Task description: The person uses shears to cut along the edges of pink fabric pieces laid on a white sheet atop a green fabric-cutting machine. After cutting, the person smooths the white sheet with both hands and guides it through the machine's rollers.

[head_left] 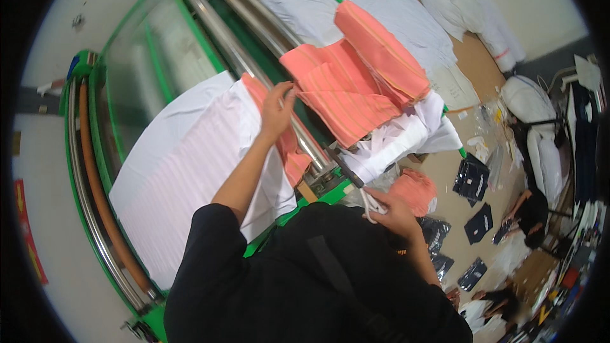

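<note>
My left hand (277, 110) is over the steel rollers (234, 43), fingers bent together beside the coral striped fabric (340, 92); what they hold is too small to make out. My right hand (394, 215) grips large scissors (349, 170) by pale handles, the dark blades lying closed along the roller's end. More coral fabric (289, 159) runs under my left hand, next to a white sheet (176, 171) on the green-framed machine (82, 67). Bundled white cloth (424, 133) hangs beneath the folded coral piece.
White cloth (375, 9) covers the surface behind the machine. Packaged dark garments (470, 178) and a coral bundle (413, 190) lie on the floor at right. Two co-workers (530, 213) (489, 308) bend low at lower right, near wrapped white rolls (540, 140) and dark rails.
</note>
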A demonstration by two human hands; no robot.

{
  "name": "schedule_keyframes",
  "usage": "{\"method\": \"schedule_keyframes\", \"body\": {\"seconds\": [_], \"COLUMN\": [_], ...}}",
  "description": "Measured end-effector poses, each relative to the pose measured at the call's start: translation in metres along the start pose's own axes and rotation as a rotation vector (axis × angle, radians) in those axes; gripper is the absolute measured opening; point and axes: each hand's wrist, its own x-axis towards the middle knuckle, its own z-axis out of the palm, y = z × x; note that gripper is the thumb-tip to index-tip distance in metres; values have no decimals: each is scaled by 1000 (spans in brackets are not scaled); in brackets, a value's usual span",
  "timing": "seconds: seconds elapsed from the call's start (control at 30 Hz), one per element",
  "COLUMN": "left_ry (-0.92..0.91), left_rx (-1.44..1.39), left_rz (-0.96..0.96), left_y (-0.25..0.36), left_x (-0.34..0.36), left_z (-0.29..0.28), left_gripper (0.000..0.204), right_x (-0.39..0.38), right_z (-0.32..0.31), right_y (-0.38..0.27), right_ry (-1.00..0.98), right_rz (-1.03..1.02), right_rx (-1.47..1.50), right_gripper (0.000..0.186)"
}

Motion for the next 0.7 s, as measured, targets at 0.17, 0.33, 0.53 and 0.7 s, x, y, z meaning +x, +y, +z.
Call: {"method": "schedule_keyframes", "body": {"seconds": [0.17,0.33,0.53,0.7], "left_ry": [288,584,678,585], "left_rx": [168,373,639,877], "left_rz": [-352,-484,-660,-746], "left_y": [-22,-23,-1,-10], "left_x": [-80,-235,-387,-461], "left_z": [-162,-257,-285,-304], "left_gripper": [32,32,34,49], "right_x": [86,143,152,141], "right_z": [31,92,148,163], "right_y": [1,-40,-67,-58], "right_ry": [-218,-539,-803,-791], "right_rz": [-486,-724,-786,-889], "right_rx": [-353,-640,-975,-899], "right_gripper": [64,54,53,53]}}
